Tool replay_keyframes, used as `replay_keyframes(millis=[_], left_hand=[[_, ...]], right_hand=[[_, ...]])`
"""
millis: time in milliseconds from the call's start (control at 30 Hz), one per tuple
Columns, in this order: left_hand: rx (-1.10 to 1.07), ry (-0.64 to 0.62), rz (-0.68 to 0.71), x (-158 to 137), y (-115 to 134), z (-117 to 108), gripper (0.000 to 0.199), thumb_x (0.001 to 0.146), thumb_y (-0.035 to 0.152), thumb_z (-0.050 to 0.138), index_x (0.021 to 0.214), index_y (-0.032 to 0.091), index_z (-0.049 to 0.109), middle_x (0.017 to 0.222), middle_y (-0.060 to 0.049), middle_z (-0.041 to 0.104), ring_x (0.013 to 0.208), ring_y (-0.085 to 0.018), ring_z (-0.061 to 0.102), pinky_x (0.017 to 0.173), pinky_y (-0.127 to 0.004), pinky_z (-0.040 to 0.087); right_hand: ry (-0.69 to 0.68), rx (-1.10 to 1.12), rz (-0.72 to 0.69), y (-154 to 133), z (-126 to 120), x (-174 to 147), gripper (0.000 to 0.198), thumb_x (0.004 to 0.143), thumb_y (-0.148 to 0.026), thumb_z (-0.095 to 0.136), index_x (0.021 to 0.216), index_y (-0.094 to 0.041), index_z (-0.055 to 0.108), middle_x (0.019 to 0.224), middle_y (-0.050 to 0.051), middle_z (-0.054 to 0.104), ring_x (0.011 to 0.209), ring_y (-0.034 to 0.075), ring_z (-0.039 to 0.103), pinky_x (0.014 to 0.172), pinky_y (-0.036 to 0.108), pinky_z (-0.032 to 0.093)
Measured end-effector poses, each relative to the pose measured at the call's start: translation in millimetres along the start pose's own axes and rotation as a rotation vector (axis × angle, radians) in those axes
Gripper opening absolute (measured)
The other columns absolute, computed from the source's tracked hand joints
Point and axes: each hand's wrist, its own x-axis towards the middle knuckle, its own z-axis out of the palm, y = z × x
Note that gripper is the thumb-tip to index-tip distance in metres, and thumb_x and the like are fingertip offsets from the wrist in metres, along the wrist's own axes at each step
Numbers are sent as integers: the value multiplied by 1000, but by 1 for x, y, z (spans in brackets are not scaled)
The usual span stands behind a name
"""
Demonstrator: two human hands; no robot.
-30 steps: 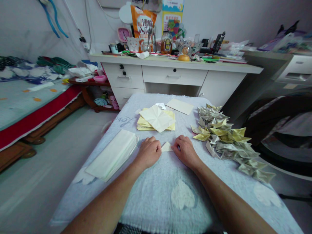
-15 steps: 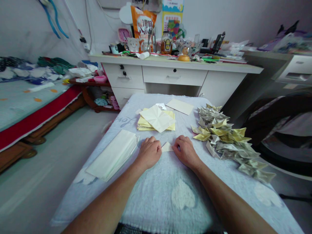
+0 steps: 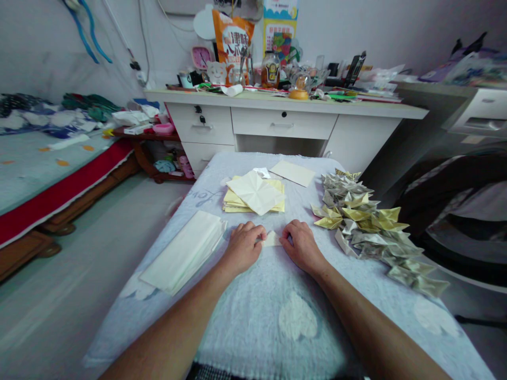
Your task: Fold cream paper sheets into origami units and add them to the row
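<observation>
A small folded piece of cream paper [image 3: 272, 239] lies on the cloth between my two hands. At its left end my left hand [image 3: 244, 243] is closed, thumb and forefinger pinching the edge. My right hand [image 3: 300, 241] is curled over the right end, its fingertips pressed on the paper. Just beyond them is a stack of yellow paper [image 3: 233, 203] with a creased white sheet [image 3: 256, 192] on top. To the left rests a pile of long folded white paper [image 3: 182, 253]. Several folded gold and silver paper pieces [image 3: 368, 221] are heaped on the right.
A pale blue patterned cloth [image 3: 253, 316] covers the table. A flat cream card [image 3: 293, 173] lies toward its far edge. Behind stands a white desk [image 3: 285, 119] crowded with jars and papers. A bed [image 3: 59, 174] is at left, a washing machine [image 3: 467, 211] at right.
My left hand's fingers have shifted, with the forefinger reaching out to the right over the paper's left end. The right hand has stayed in place.
</observation>
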Motion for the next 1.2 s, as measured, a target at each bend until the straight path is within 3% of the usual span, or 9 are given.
replay_keyframes(millis=[433, 767, 1200], left_hand=[[78, 32, -32, 4, 6, 6, 15, 85, 30, 51, 81, 24, 64, 91, -3, 59, 95, -21, 51, 82, -34, 36], [97, 33, -25, 3, 7, 7, 7, 83, 30, 58, 82, 23, 60, 93, -2, 58, 95, -22, 50, 80, -33, 34], [85, 7, -43, 3, 8, 5, 6, 83, 29, 57, 84, 24, 60, 95, -1, 58, 96, -21, 50, 82, -33, 34]], right_hand=[[-12, -44, -9, -1, 1, -1, 4, 84, -21, 57, 82, -19, 60, 89, 5, 55, 87, 19, 47, 79, 30, 33], [13, -124, -10, -5, 4, -3, 19, 87, -38, 57, 82, -19, 56, 89, 6, 54, 86, 21, 45, 77, 32, 32], [-5, -192, 35, -7, 3, -6, 12, 86, -31, 58, 94, -22, 57, 101, 8, 53, 95, 24, 44, 79, 35, 33]])
